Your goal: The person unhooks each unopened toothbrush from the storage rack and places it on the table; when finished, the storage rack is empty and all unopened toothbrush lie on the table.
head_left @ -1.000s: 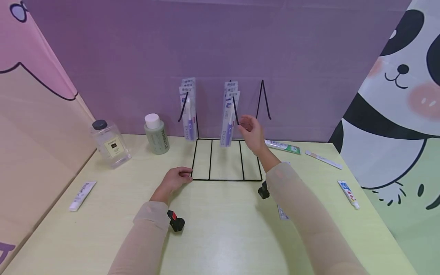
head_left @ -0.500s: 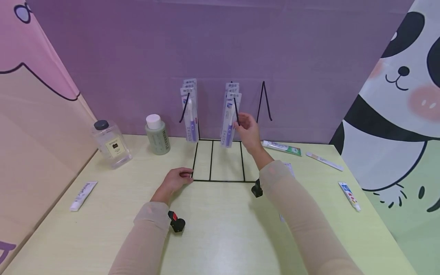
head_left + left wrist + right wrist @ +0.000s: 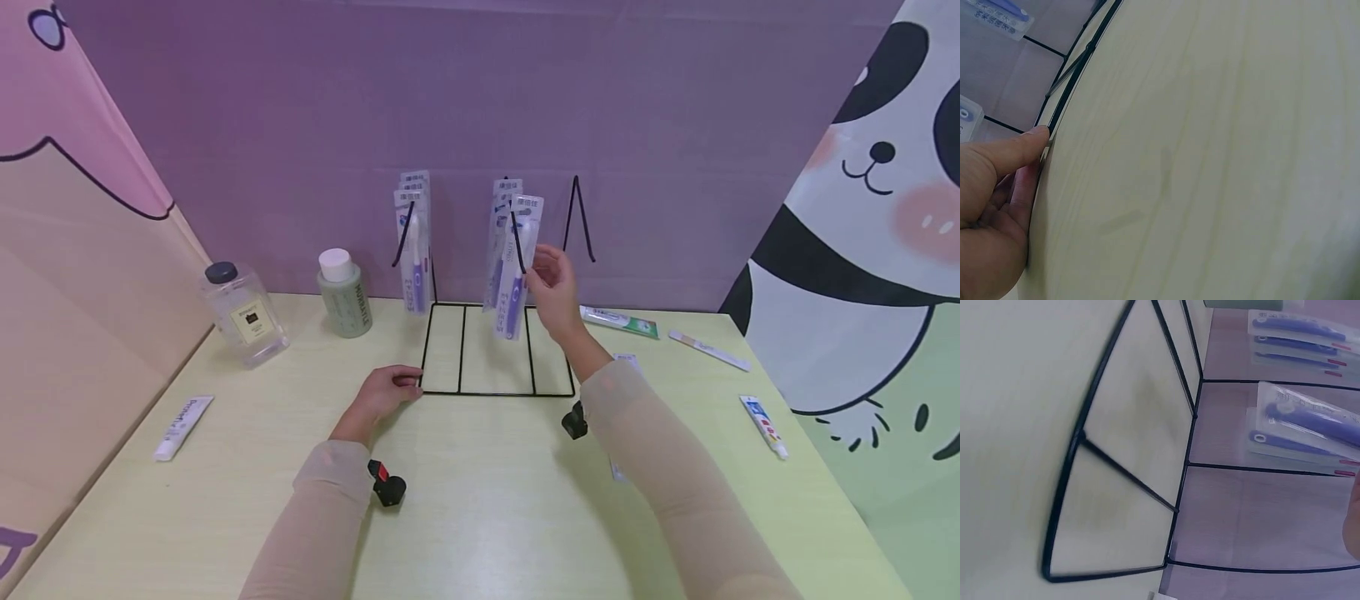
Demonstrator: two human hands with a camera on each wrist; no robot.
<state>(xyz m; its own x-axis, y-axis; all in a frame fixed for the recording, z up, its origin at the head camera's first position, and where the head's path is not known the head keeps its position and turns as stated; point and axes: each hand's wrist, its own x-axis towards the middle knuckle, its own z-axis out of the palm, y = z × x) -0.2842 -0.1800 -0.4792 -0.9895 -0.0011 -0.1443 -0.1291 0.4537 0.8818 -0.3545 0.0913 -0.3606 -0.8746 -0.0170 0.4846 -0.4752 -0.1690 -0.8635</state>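
A black wire display rack (image 3: pixel 517 394) stands on the table, its hooks carrying toothbrushes in clear packs. My left hand (image 3: pixel 385 392) grips the left side of its base near the front corner; in the left wrist view the thumb presses on the wire (image 3: pixel 1079 75). At the middle hook, my right hand (image 3: pixel 553 292) pinches the right edge of the front packaged toothbrush (image 3: pixel 512 310). That pack tilts away from the packs (image 3: pixel 495 250) behind it, as the right wrist view also shows. Several more packs (image 3: pixel 413 250) hang on the left hook. The right hook (image 3: pixel 581 221) is bare.
A clear bottle (image 3: pixel 251 321) and a green bottle (image 3: pixel 345 304) stand at the left back, with a white tube (image 3: pixel 182 429) before them. To the right lie a green-ended tube (image 3: pixel 621 322), a slim pack (image 3: pixel 708 350) and a small tube (image 3: pixel 765 427). My right forearm partly covers another pack (image 3: pixel 626 360).
My right hand reached left to the front packaged toothbrush, then drew it rightward and forward, apart from the packs behind. The left hand has stayed on the rack's base.
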